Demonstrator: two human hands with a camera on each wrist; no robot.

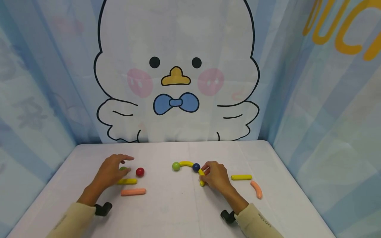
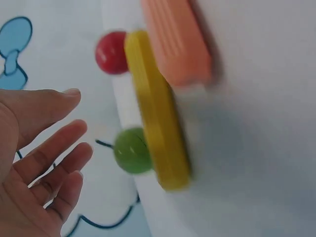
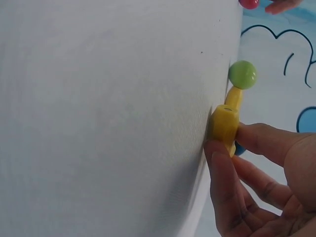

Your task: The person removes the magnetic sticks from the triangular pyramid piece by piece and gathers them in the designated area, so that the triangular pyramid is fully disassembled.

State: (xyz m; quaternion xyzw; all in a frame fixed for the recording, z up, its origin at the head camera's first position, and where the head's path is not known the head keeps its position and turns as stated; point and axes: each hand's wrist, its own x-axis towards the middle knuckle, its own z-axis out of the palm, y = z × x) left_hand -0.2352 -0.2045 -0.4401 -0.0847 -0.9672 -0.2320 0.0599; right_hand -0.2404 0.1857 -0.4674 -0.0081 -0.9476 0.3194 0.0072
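right hand (image 1: 216,177) pinches yellow piece (image 3: 224,123) | axis near-far, far end beside blue ball (image 1: 196,167) | left hand (image 1: 110,170) spread, holding nothing | table edge (image 1: 160,144) beyond

A draped booth around my white surface (image 1: 169,213)
Pale blue hangings (image 1: 324,105) close me in ahead, left and right; the one ahead carries a big cartoon bird (image 1: 175,33) in a blue bow tie (image 1: 176,102), the right-hand one orange letters (image 1: 349,49). Black devices (image 1: 103,209) sit by my cuffs (image 1: 78,213). What building this is, I can't tell.
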